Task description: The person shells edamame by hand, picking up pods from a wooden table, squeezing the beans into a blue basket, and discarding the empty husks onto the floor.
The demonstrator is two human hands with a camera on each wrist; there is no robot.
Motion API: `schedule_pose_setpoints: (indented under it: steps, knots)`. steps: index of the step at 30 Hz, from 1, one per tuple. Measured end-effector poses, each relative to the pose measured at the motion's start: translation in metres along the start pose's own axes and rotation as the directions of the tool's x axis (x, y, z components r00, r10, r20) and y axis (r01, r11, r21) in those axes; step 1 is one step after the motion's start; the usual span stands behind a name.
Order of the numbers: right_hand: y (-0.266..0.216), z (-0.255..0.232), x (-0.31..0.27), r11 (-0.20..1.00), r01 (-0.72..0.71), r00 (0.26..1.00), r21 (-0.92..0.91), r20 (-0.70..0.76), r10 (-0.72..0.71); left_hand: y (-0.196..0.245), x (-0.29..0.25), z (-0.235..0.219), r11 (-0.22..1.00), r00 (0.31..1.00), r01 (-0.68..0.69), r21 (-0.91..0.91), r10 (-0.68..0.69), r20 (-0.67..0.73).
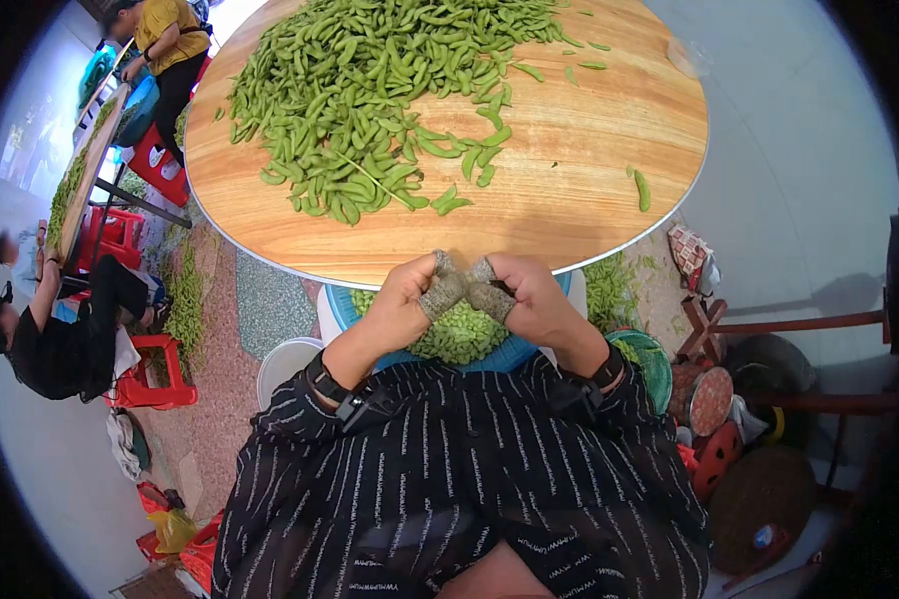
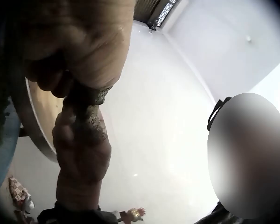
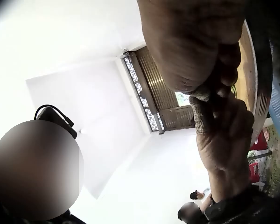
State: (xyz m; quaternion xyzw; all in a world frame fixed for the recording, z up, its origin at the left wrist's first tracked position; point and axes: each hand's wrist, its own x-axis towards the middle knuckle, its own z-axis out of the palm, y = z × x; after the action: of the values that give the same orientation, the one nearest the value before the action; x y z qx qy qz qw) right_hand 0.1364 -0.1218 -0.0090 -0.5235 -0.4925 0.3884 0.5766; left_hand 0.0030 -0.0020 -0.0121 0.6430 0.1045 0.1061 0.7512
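My left hand and right hand meet at the table's near edge, with fingers curled and thumb tips together. Grey knitted finger covers wrap the thumbs and index fingers. Whatever may be between the fingertips is hidden; I cannot tell if they hold a pod. Right below them, shelled green beans fill a blue basin. A large heap of green soybean pods covers the far left of the round wooden table. In the left wrist view, the covered thumbs press close together.
A white bucket stands left of the basin, a green basket to the right. One loose pod lies near the table's right edge. Two people work at another table on the left, beside red stools.
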Motion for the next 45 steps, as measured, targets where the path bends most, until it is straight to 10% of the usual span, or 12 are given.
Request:
schedule_pose_setpoints:
  steps: [2, 5, 12, 15, 17, 21, 23, 26, 30, 32, 41, 45]
  knots:
    - [0.001, 0.001, 0.0, 0.999, -0.034, 0.999, 0.023, 0.031, 0.033, 0.002, -0.002, 0.0, 0.955, 0.998, -0.059, 0.289, 0.061, 0.002]
    - [-0.001, 0.001, -0.001, 0.909, -0.308, 0.951, 0.28, 0.085, 0.296, 0.003, -0.006, -0.004, 0.948, 0.999, 0.022, 0.316, -0.033, 0.032]
    - [-0.007, 0.0, -0.001, 0.817, -0.396, 0.915, 0.419, 0.1, 0.392, 0.013, -0.014, 0.002, 0.831, 0.994, -0.072, 0.552, 0.105, -0.028]
    - [-0.002, 0.005, 0.0, 0.933, -0.237, 0.971, 0.272, 0.044, 0.234, 0.006, -0.01, -0.004, 0.979, 0.993, -0.109, 0.171, 0.116, -0.034]
    - [0.003, 0.008, -0.001, 0.993, 0.109, 0.994, -0.053, -0.023, -0.11, 0.006, -0.012, -0.008, 0.955, 0.987, 0.162, -0.25, -0.16, 0.028]
    - [-0.01, 0.002, 0.0, 0.858, 0.252, 0.967, -0.448, 0.08, -0.242, -0.001, -0.015, -0.009, 0.856, 0.971, 0.241, -0.457, -0.214, 0.111]
    - [-0.017, 0.002, 0.001, 0.907, 0.103, 0.994, -0.408, 0.074, -0.08, 0.003, -0.014, 0.001, 0.973, 0.995, -0.012, 0.231, 0.034, -0.093]
    - [-0.002, 0.009, 0.001, 0.994, -0.079, 0.997, -0.072, 0.02, 0.081, -0.004, -0.019, -0.004, 0.887, 0.993, 0.035, 0.46, 0.023, -0.12]
    - [-0.012, 0.012, 0.003, 0.957, -0.047, 0.998, -0.288, 0.022, 0.056, -0.006, -0.018, -0.001, 0.889, 0.985, -0.018, 0.458, 0.093, -0.143]
    - [-0.002, 0.011, 0.003, 0.732, 0.265, 0.964, -0.627, 0.162, -0.21, -0.008, -0.019, 0.002, 0.844, 0.974, -0.069, 0.532, 0.172, -0.146]
    - [0.014, 0.013, -0.006, 0.948, -0.271, 0.961, 0.165, 0.108, 0.256, -0.01, -0.028, 0.001, 0.921, 0.983, -0.029, 0.389, 0.096, -0.154]
    - [0.006, -0.014, -0.029, 0.959, -0.129, 0.992, -0.251, -0.045, 0.122, 0.01, -0.036, -0.001, 0.776, 0.999, 0.044, 0.629, -0.033, -0.03]
